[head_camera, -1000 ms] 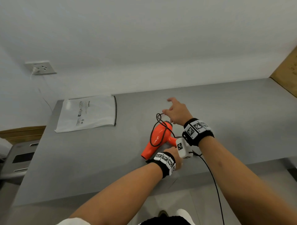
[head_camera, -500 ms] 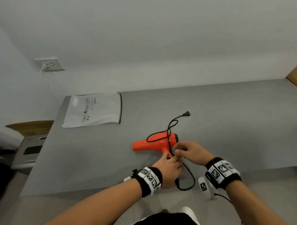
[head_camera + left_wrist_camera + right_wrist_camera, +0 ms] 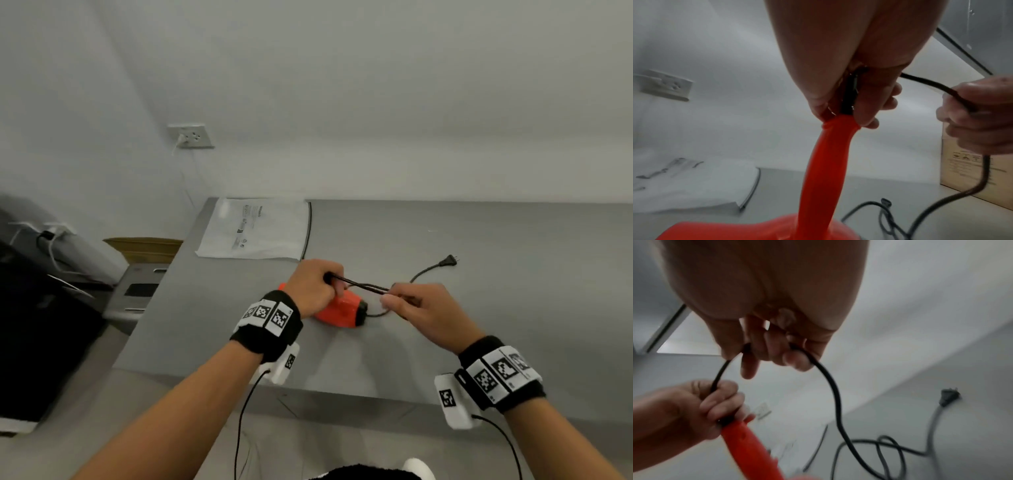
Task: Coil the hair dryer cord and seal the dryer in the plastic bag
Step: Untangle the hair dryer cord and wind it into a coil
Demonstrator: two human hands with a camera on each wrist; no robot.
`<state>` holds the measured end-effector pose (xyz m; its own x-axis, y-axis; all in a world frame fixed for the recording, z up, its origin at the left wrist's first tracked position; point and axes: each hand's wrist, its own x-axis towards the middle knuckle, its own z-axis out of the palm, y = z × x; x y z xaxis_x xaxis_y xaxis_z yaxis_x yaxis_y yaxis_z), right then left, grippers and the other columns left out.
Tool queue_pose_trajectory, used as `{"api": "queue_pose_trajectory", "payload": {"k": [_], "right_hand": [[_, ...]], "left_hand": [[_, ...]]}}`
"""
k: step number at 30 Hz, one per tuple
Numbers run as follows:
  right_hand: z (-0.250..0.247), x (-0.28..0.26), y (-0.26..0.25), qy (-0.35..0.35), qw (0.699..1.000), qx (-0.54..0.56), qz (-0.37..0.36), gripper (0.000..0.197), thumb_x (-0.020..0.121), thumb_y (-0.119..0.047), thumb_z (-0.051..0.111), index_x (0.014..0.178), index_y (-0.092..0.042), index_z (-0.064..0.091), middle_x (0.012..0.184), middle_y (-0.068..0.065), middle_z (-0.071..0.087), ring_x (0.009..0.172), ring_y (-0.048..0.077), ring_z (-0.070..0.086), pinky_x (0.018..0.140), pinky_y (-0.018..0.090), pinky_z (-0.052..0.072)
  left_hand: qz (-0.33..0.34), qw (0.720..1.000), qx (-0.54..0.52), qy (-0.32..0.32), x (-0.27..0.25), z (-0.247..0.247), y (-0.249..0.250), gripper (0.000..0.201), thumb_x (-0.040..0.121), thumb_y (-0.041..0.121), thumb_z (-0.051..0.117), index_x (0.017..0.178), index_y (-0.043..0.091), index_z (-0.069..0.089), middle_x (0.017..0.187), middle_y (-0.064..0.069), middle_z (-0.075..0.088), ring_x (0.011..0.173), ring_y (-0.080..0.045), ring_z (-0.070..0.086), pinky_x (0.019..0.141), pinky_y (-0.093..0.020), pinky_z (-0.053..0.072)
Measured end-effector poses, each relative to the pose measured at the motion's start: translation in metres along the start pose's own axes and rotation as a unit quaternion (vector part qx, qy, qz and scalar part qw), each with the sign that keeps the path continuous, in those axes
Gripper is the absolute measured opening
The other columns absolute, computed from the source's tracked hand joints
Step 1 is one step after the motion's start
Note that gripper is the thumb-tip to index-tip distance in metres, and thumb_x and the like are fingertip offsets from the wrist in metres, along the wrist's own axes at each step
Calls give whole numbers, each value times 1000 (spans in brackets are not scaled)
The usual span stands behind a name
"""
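Observation:
The orange hair dryer (image 3: 342,313) rests on the grey table (image 3: 479,325) with its handle (image 3: 828,162) raised. My left hand (image 3: 334,286) grips the handle's top end together with the black cord (image 3: 363,285). The cord runs taut to my right hand (image 3: 390,298), which pinches it in curled fingers (image 3: 777,350). From there the cord (image 3: 830,382) drops in loose loops to the table and ends at the plug (image 3: 448,262). The white plastic bag (image 3: 257,228) lies flat at the far left corner, apart from both hands.
A wall socket (image 3: 191,137) with a white plug sits above the table's left end. An open cardboard box (image 3: 144,248) and dark equipment (image 3: 41,325) stand left of the table. Another cardboard box (image 3: 972,170) stands at the table's right end.
Half a second ago both hands met at the handle of the dryer lying flat. Now the left hand has raised the handle end and the right hand has drawn the cord out to the right.

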<state>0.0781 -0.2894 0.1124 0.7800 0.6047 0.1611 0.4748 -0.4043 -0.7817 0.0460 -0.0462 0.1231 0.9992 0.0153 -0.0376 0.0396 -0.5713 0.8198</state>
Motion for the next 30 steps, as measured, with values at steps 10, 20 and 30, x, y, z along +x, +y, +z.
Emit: {"api": "queue_pose_trajectory", "payload": {"k": [10, 20, 30], "right_hand": [[-74, 52, -33, 112, 973, -192, -60, 26, 89, -49, 67, 79, -25, 69, 57, -13, 55, 56, 3, 53, 57, 34, 46], [2, 52, -20, 62, 989, -122, 57, 52, 99, -60, 35, 75, -18, 52, 62, 3, 60, 62, 28, 58, 65, 47, 53], [86, 4, -33, -131, 982, -121, 59, 35, 106, -44, 33, 100, -16, 52, 77, 8, 66, 67, 29, 63, 64, 40, 48]], "left_hand": [[-32, 987, -95, -122, -4, -32, 9, 23, 58, -3, 41, 66, 12, 56, 51, -7, 51, 50, -18, 51, 59, -28, 49], [-1, 933, -360, -19, -12, -7, 31, 31, 99, 26, 53, 78, 8, 66, 48, 9, 29, 41, -5, 20, 41, -19, 16], [-3, 914, -401, 66, -18, 0, 31, 35, 108, 27, 41, 126, 8, 64, 124, -11, 73, 112, -29, 71, 97, -47, 57]]}}
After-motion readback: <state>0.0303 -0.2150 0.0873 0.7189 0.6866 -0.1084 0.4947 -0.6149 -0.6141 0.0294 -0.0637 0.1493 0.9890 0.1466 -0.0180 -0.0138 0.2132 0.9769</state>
